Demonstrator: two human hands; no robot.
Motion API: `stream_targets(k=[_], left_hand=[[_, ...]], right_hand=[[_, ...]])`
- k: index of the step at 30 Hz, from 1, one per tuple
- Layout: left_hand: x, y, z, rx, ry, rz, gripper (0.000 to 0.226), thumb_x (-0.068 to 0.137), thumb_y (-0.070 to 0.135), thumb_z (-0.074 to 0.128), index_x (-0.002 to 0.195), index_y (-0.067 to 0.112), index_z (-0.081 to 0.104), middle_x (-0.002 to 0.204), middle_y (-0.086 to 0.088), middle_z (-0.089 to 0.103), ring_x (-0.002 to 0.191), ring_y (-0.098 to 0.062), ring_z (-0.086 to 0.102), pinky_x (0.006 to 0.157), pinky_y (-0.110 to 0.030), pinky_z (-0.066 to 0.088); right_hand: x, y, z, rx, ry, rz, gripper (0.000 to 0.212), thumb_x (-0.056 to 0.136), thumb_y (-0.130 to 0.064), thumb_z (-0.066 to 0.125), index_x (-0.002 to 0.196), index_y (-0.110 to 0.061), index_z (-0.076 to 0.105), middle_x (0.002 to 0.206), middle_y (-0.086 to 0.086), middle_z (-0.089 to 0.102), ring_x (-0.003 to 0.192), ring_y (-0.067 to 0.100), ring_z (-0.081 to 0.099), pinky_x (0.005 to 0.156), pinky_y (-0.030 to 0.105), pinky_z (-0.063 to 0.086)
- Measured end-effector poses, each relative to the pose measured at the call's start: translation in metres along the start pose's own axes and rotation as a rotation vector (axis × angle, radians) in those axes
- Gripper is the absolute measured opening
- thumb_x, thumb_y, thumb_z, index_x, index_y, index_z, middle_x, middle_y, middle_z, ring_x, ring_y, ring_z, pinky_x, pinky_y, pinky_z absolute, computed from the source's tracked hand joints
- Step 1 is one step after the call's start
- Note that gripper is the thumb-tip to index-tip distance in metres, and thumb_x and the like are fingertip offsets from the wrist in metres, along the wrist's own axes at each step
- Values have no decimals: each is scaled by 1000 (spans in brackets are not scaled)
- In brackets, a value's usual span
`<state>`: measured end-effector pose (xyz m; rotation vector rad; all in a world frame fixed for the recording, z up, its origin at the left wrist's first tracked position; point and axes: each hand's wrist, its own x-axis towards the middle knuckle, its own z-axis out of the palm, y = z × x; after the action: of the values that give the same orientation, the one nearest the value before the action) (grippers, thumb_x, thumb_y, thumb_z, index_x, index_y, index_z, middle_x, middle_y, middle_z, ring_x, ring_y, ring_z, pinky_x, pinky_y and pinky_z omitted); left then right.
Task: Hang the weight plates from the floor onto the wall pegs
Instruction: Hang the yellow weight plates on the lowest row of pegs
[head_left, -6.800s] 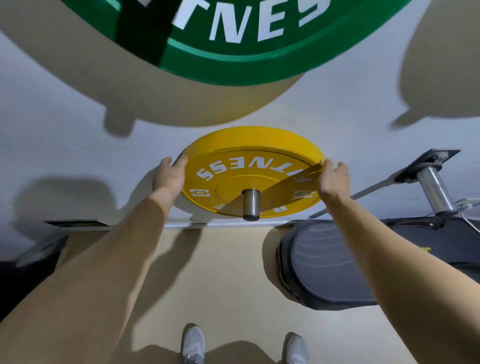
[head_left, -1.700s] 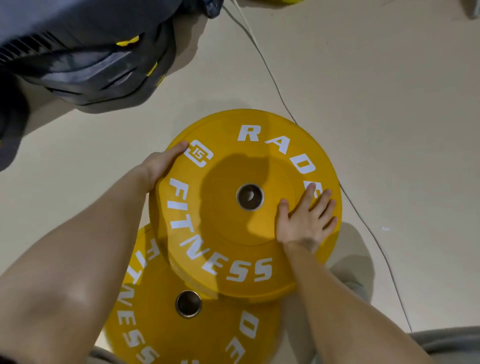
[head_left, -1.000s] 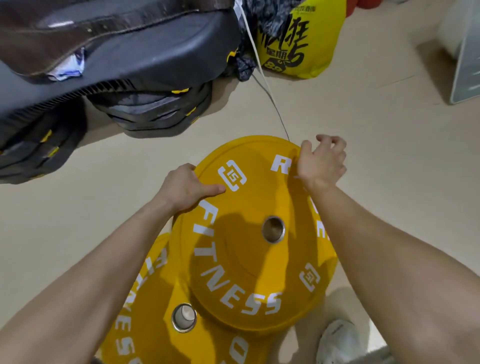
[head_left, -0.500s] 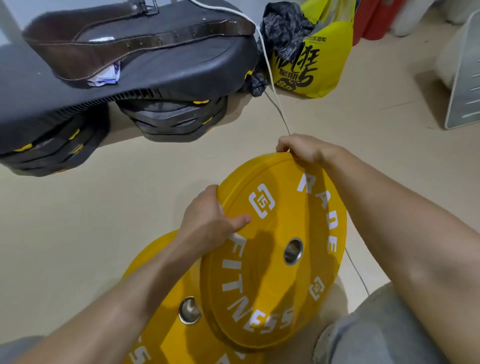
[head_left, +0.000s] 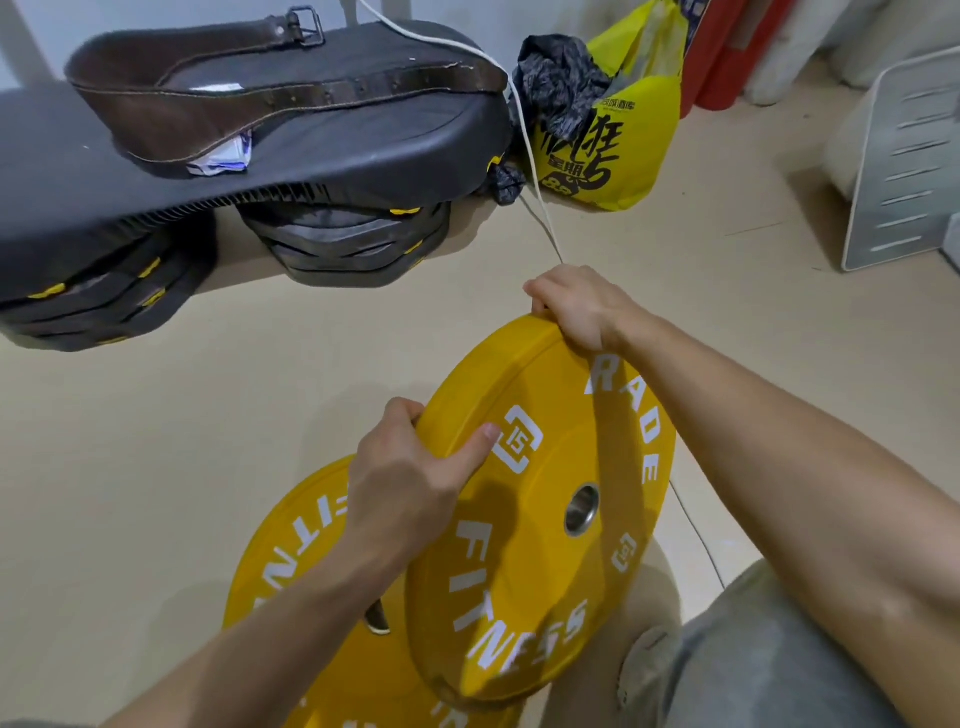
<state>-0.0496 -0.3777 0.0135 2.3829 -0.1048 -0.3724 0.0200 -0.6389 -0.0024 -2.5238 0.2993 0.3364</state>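
Note:
A yellow 15 weight plate (head_left: 540, 525) with white lettering is tipped steeply up on its edge at lower centre. My left hand (head_left: 410, 467) grips its left rim, thumb on the face. My right hand (head_left: 576, 306) is closed over its top rim. Its lower edge rests on a second yellow weight plate (head_left: 296, 561) lying flat on the floor, partly hidden under my left forearm. No wall pegs are in view.
A black padded bench (head_left: 311, 150) with a brown leather belt (head_left: 234, 104) on it stands at upper left, with black plates (head_left: 353, 244) stacked beneath. A white cord (head_left: 540, 197) runs across the floor. A yellow bag (head_left: 613, 140) and a white rack (head_left: 904, 166) are at right.
The upper plate has been raised from flat to steeply on edge. My right hand moved from its face to the top rim. The view has swung from the wall to the floor.

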Motion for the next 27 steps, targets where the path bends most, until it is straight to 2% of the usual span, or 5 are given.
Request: stream_targets(k=[3, 9, 14, 20, 27], left_hand=[[-2, 7, -15, -19, 7, 57, 78, 63, 86, 60, 109, 22, 56, 88, 9, 66, 82, -17, 64, 77, -44, 54], [11, 32, -51, 4, 82, 162, 75, 63, 79, 70, 115, 28, 53, 101, 9, 63, 93, -17, 61, 83, -44, 55], [39, 34, -69, 109, 210, 332, 70, 62, 70, 79, 112, 26, 57, 94, 13, 57, 86, -13, 56, 73, -32, 46], [92, 20, -94, 160, 166, 395, 74, 61, 60, 85, 120, 24, 61, 104, 12, 57, 96, -13, 56, 80, -29, 46], [156, 23, -99, 92, 80, 419, 70, 62, 58, 86, 121, 31, 60, 112, 12, 60, 103, -13, 55, 84, -28, 45]], right_hand=[[-1, -16, -17, 20, 88, -63, 57, 71, -64, 22, 68, -19, 58, 82, -4, 60, 88, 25, 56, 85, 52, 46], [4, -44, -65, 54, 376, -215, 54, 78, -57, 29, 72, -8, 52, 75, 8, 57, 81, 31, 54, 77, 58, 45], [2, -52, -65, 137, 615, -266, 43, 85, -46, 34, 72, -8, 48, 65, 4, 47, 72, 29, 50, 65, 51, 43], [15, -63, -26, 226, 746, -158, 33, 94, -35, 37, 73, -12, 49, 66, 4, 52, 65, 25, 46, 56, 35, 19], [52, -53, -22, 250, 784, -44, 32, 96, -34, 39, 71, -18, 47, 61, -8, 46, 59, 8, 41, 50, 29, 20]])
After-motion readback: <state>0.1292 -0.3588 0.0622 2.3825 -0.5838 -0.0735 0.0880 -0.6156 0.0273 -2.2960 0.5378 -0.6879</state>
